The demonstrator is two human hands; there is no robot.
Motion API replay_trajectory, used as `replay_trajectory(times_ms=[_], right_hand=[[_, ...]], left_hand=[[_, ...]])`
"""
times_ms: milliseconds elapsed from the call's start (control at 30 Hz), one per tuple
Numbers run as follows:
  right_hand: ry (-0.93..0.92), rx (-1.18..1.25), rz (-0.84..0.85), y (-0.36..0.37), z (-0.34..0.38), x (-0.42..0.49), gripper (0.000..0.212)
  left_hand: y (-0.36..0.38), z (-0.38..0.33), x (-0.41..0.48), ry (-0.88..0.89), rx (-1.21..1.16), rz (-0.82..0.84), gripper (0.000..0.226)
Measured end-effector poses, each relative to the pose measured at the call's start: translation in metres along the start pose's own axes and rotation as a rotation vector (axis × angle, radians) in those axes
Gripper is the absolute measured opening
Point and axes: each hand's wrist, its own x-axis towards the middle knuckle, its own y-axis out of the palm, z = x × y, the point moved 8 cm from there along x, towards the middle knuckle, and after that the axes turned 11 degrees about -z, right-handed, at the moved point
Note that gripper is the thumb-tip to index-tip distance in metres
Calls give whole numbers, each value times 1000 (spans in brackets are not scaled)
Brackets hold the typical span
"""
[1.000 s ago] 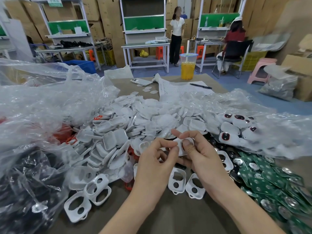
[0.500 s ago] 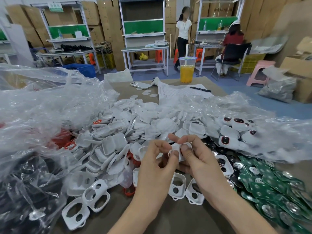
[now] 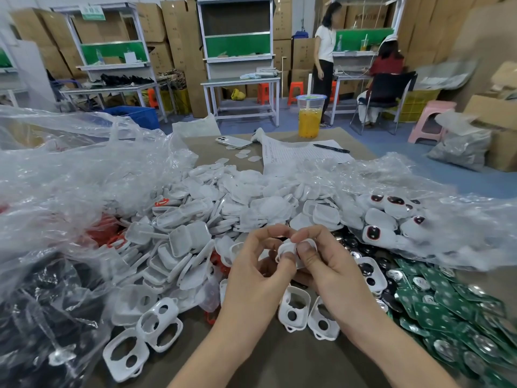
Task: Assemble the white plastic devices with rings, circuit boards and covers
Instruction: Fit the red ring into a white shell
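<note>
At frame center, the left hand (image 3: 260,273) and right hand (image 3: 333,264) both pinch a white shell (image 3: 286,247). At upper center, a lidded cup (image 3: 310,119) holds an orange drink. The writing on the paper (image 3: 302,152) is unreadable.

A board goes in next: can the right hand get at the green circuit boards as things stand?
Probably yes: the green circuit boards lie uncovered just right of the right hand, with nothing between. But it pinches the white housing with the left hand and must let go first.
</note>
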Motion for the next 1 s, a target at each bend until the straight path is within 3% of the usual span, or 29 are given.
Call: replay_trajectory(times_ms=[233,500,667,900,1000], right_hand=[[6,8,9,1,1,-2,29],[138,149,-52,1,-9,-2,24],[101,109,-28,6,-7,-5,24],[3,-10,-4,4,1,-4,35],[-19,-41,-16,-1,3,-1,31]], left_hand=[[1,1,-1,-52,46,78,29],[3,6,-3,-98,8,25,25],[1,1,-3,10,136,-1,20],[-2,-2,-2,14,102,38,20],[-5,-4,-1,53,124,31,24]])
